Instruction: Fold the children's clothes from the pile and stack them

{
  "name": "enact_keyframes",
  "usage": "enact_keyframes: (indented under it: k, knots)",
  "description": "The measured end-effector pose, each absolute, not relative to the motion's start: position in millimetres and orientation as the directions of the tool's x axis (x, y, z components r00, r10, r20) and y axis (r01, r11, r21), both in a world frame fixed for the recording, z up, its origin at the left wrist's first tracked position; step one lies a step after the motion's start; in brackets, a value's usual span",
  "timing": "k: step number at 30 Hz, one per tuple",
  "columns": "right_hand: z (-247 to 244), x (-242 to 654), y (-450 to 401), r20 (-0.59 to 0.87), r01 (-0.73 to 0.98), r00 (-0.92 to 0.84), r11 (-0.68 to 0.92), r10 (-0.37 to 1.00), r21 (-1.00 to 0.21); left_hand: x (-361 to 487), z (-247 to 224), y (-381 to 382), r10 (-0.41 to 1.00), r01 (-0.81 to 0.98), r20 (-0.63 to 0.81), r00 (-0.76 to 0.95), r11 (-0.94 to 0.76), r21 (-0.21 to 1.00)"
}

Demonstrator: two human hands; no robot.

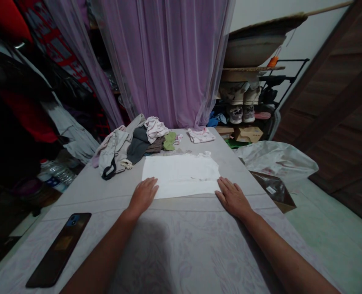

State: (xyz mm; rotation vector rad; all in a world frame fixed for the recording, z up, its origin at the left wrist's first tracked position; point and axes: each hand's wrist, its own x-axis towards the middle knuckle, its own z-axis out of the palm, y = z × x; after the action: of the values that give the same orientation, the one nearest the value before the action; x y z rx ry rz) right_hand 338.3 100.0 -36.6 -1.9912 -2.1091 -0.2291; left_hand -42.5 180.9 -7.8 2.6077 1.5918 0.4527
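Note:
A white garment (181,169) lies spread flat on the pale sheet-covered surface (181,237), with a small ruffled bit at its far right edge. My left hand (143,194) rests flat on its near left corner, fingers stretched forward. At the near right edge, my right hand (232,197) lies flat with fingers extended, partly on the cloth. Neither hand grips anything. Beyond the garment to the left is a heap of crumpled clothes (138,141) in grey, white, pink and green. A folded white garment with a pink pattern (201,135) sits at the far right.
A dark phone (59,249) lies at the near left. Purple curtains (168,61) hang behind the far edge. Shoes (242,113) stand on a rack at right, above cardboard boxes (248,134). A plastic bag (275,161) lies beside the right edge; bottles (56,171) stand left.

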Motion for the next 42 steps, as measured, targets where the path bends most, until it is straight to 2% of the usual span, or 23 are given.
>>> enact_keyframes:
  k: [3, 6, 9, 12, 17, 20, 22, 24, 27, 29, 32, 35, 37, 39, 42]
  knots:
    - [-26.4, 326.1, 100.1, 0.351, 0.997, -0.054, 0.073, 0.935, -0.041, -66.7, 8.1, 200.1, 0.941, 0.915, 0.168, 0.294, -0.328, 0.235]
    - [-14.0, 304.9, 103.8, 0.422, 0.984, -0.137, 0.173, 0.896, -0.047, -74.3, 20.6, 217.2, 0.949, 0.927, 0.045, 0.311, -0.314, 0.206]
    - [-8.9, 289.3, 112.2, 0.412, 0.959, -0.217, 0.272, 0.885, -0.079, -70.9, 28.5, 227.8, 0.942, 0.936, -0.046, 0.334, -0.325, 0.138]
    - [-15.1, 289.9, 123.2, 0.374, 0.963, -0.176, 0.238, 0.911, -0.127, -66.6, 31.1, 232.6, 0.944, 0.946, -0.097, 0.316, -0.307, 0.102]
    - [-33.6, 306.6, 135.8, 0.384, 0.933, -0.115, 0.232, 0.916, -0.275, -67.1, 29.2, 235.6, 0.958, 0.96, -0.091, 0.273, -0.265, 0.094]
    - [-36.4, 309.1, 136.2, 0.402, 0.925, -0.112, 0.243, 0.909, -0.293, -67.4, 30.2, 233.0, 0.958, 0.96, -0.097, 0.271, -0.262, 0.1]
    - [-33.3, 306.5, 134.4, 0.395, 0.931, -0.107, 0.232, 0.912, -0.282, -63.9, 30.1, 225.7, 0.962, 0.961, -0.062, 0.267, -0.26, 0.092]
    - [-27.3, 301.7, 132.5, 0.381, 0.944, -0.102, 0.21, 0.919, -0.254, -55.9, 25.7, 212.9, 0.958, 0.954, 0.046, 0.285, -0.288, 0.085]
    - [-15.0, 293.9, 133.3, 0.322, 0.973, -0.096, 0.157, 0.942, -0.168, -37.5, 8.3, 189.0, 0.885, 0.887, 0.204, 0.418, -0.446, 0.118]
    - [-6.7, 291.3, 137.7, 0.259, 0.99, -0.071, 0.1, 0.963, -0.102, -25.1, -6.8, 175.6, 0.836, 0.832, 0.225, 0.5, -0.536, 0.141]
    - [3.3, 294.2, 148.5, 0.189, 0.998, 0.027, -0.017, 0.982, -0.057, -13.8, -22.9, 164.7, 0.86, 0.862, 0.199, 0.47, -0.496, 0.107]
    - [8.4, 298.0, 155.5, 0.262, 0.993, 0.108, -0.093, 0.959, -0.07, -11.4, -25.3, 162.3, 0.887, 0.891, 0.144, 0.438, -0.449, 0.058]
    - [7.7, 293.8, 153.7, 0.385, 0.995, 0.047, -0.011, 0.922, -0.097, -12.0, -22.0, 162.5, 0.89, 0.892, 0.118, 0.441, -0.449, 0.052]
    - [3.0, 282.6, 147.0, 0.466, 0.971, -0.138, 0.212, 0.874, -0.109, -13.2, -17.7, 162.8, 0.89, 0.89, 0.094, 0.446, -0.452, 0.064]
    - [-9.5, 263.3, 134.4, 0.427, 0.84, -0.436, 0.528, 0.792, -0.124, -16.4, -12.9, 163.8, 0.895, 0.891, 0.058, 0.442, -0.446, 0.087]
